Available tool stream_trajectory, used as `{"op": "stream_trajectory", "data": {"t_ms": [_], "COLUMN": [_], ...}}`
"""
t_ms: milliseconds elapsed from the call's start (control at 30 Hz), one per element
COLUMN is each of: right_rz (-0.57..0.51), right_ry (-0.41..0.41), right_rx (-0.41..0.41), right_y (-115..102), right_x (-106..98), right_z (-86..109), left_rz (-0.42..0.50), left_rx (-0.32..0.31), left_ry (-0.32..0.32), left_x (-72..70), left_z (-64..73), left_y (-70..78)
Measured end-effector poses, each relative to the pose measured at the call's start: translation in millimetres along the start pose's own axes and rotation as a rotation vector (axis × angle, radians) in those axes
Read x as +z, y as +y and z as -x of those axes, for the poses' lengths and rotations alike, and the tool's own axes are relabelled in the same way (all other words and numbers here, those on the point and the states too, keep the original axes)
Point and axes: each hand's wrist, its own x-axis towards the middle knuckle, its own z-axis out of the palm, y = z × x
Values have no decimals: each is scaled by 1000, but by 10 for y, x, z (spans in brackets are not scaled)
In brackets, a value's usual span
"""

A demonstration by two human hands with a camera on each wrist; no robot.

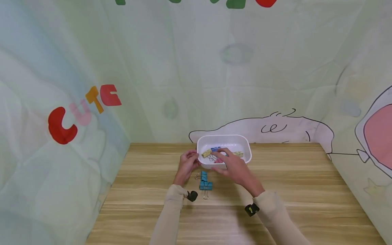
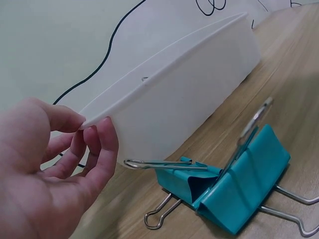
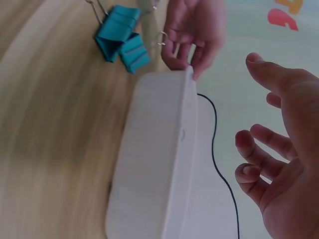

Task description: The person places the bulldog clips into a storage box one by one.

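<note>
My left hand (image 1: 186, 166) pinches the left end of the rim of a white plastic box (image 2: 184, 84) between thumb and fingers. Over the front of the box hovers my right hand (image 1: 235, 168); its fingers are loosely bent with nothing between them in the right wrist view. Inside lie a yellow binder clip (image 1: 206, 153), a blue clip (image 1: 215, 149), a pink clip (image 1: 218, 160) and a pale yellow clip (image 1: 238, 154), partly hidden by the right hand. Two teal binder clips, a nearer clip (image 1: 206, 185) and a farther clip (image 1: 203, 176), rest touching on the table before the box.
The wood-grain table (image 1: 147, 190) ends at a printed cloth backdrop (image 1: 153, 85), which stands close behind the box. More cloth hangs at both sides. Black wrist cameras, one left camera (image 1: 192, 196) and one right camera (image 1: 251, 209), sit at the sleeves.
</note>
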Motion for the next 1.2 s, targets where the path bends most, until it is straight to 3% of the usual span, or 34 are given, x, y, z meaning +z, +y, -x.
{"op": "stream_trajectory", "data": {"t_ms": [133,367,533,867,1200], "right_rz": [-15,-92,-82,-145,-128], "right_ry": [-21,-91,-110,-178,-131], "right_rx": [-49,-51,-76,-30,-76], "right_y": [0,-6,33,49,71], "right_x": [142,383,593,771,915], "right_z": [71,214,320,442,503], "left_rz": [10,10,7,12,7], "left_rx": [10,7,2,0,-18], "left_ry": [-1,-1,4,12,20], "left_x": [6,4,2,9,15], "left_z": [9,5,4,14,6], "left_y": [5,-2,-11,7,18]}}
